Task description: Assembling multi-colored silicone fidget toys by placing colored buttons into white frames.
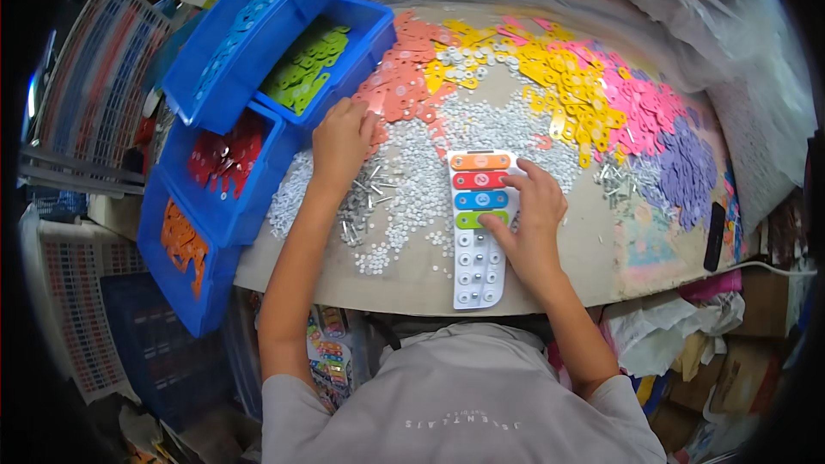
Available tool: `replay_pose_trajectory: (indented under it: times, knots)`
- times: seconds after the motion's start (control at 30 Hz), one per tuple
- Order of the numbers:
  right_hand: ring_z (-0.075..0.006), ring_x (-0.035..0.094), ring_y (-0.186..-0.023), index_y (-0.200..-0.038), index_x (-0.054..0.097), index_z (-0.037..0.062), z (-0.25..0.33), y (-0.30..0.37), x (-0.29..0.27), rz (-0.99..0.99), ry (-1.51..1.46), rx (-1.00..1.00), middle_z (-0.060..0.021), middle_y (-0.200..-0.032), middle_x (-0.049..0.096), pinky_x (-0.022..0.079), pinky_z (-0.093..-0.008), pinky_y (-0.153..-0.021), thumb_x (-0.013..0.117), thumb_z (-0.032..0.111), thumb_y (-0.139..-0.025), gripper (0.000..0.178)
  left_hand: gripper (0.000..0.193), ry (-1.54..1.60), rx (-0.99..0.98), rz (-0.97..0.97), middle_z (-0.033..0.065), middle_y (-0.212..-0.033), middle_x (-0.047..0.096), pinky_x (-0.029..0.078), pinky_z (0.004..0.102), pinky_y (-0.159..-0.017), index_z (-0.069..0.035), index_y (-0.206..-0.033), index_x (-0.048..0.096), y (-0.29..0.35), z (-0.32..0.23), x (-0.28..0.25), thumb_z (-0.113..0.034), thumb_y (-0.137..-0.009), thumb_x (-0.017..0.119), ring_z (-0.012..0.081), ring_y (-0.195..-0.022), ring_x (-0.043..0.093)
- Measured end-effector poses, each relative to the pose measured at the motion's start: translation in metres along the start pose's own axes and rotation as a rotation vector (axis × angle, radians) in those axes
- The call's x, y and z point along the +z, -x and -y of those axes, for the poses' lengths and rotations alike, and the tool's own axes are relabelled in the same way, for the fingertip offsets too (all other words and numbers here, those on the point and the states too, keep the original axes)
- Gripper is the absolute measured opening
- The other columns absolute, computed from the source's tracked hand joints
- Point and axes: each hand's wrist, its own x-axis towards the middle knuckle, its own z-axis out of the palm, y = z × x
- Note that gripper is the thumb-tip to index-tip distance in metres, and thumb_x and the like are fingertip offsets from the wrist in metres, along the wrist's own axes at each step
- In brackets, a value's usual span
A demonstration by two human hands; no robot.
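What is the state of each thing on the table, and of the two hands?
White tray: flat on the table, four coloured bars fitted at the top, lower slots empty.
Green bar: in the tray, under the right hand's fingers.
Right hand: pressing on the tray.
Left hand: resting on the salmon pieces.
Screws: loose pile.
Blue bins: open, partly filled.

grey short-sleeved t-shirt, bare forearms

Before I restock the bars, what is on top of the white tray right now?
On the white tray lie four bars: orange, red, blue and green. The right hand covers the green bar's end and the tray's right edge.
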Motion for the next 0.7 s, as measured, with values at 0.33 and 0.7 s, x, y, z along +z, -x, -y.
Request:
replay_pose_trajectory:
  times: [0.33, 0.7]
  knots:
    - [-0.0283, 0.053, -0.110, -0.107, 0.066, 0.0078, -0.067, -0.029, -0.047, -0.261, 0.302, 0.063, -0.0093, -0.107, 0.061, 0.031, -0.0443, -0.101, 0.071, 0.018, -0.089, 0.020, 0.018, -0.184, -0.130, 0.154, 0.0179, -0.089, 0.068, 0.054, 0.0499, -0.070, -0.002, -0.088, 0.070, -0.018, 0.002, 0.017, -0.019, -0.090, 0.065, 0.0390, -0.082, 0.068]
    - [-0.0283, 0.063, -0.087, -0.087, 0.068, 0.0069, -0.091, -0.075, -0.068, -0.013, 0.614, 0.191, -0.0069, -0.084, 0.069, 0.038, -0.0438, -0.090, 0.074, 0.021, -0.086, 0.015, 0.013, 0.644, -0.251, 0.010, 0.0025, -0.080, 0.064, 0.047, 0.0290, -0.065, 0.000, -0.093, 0.067, 0.032, -0.047, -0.028, -0.013, -0.096, 0.065, 0.0146, -0.071, 0.060]
